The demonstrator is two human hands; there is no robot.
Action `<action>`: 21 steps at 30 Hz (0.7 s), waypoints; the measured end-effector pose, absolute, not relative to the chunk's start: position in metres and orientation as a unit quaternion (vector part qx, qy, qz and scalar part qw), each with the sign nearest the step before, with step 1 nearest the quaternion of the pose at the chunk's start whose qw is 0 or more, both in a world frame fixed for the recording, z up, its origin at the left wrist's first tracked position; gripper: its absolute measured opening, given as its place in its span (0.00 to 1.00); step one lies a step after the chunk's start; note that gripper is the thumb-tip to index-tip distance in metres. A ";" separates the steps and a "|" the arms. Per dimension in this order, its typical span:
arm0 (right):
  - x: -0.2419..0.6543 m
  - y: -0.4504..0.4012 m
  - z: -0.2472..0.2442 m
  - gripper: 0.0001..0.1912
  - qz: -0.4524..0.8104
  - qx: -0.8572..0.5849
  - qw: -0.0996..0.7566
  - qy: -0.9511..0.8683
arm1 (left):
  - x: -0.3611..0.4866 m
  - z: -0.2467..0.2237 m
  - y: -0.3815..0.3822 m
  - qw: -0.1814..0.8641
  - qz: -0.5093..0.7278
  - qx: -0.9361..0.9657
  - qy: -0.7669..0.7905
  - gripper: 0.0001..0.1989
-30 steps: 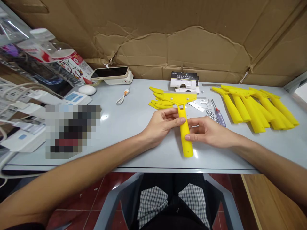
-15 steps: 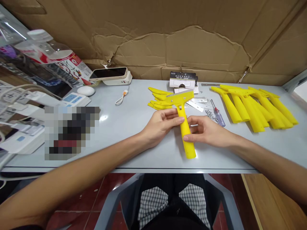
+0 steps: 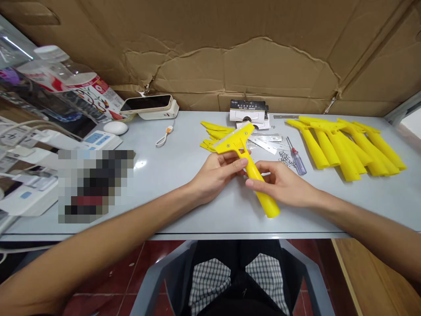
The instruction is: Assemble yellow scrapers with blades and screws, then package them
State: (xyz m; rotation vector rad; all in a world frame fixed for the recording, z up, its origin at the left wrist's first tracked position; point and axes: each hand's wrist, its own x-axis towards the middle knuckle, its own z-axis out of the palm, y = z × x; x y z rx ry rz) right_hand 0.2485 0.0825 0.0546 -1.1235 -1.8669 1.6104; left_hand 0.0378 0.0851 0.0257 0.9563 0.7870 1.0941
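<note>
Right now, the fingers of the left hand (image 3: 217,173) and right hand (image 3: 281,184) are gripping a yellow plastic scraper (image 3: 241,147) mid-table, its steel blade (image 3: 233,134) apparently fitted, while more yellow handles (image 3: 345,149) are lying far right, seemingly bladeless, near loose steel blades (image 3: 265,142).

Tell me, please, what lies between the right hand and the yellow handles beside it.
A red-handled screwdriver and small screws lie there, in the head view.
</note>
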 end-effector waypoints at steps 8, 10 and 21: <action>0.256 0.092 0.047 0.21 0.653 -0.318 0.185 -0.662 | 0.036 0.029 0.085 0.665 0.469 0.453 0.364 0.14; 0.257 0.094 0.044 0.23 0.651 -0.312 0.187 -0.666 | 0.036 0.029 0.086 0.662 0.468 0.453 0.370 0.14; 0.256 0.098 0.043 0.22 0.671 -0.316 0.204 -0.639 | 0.013 0.063 0.117 0.534 0.574 0.429 0.448 0.11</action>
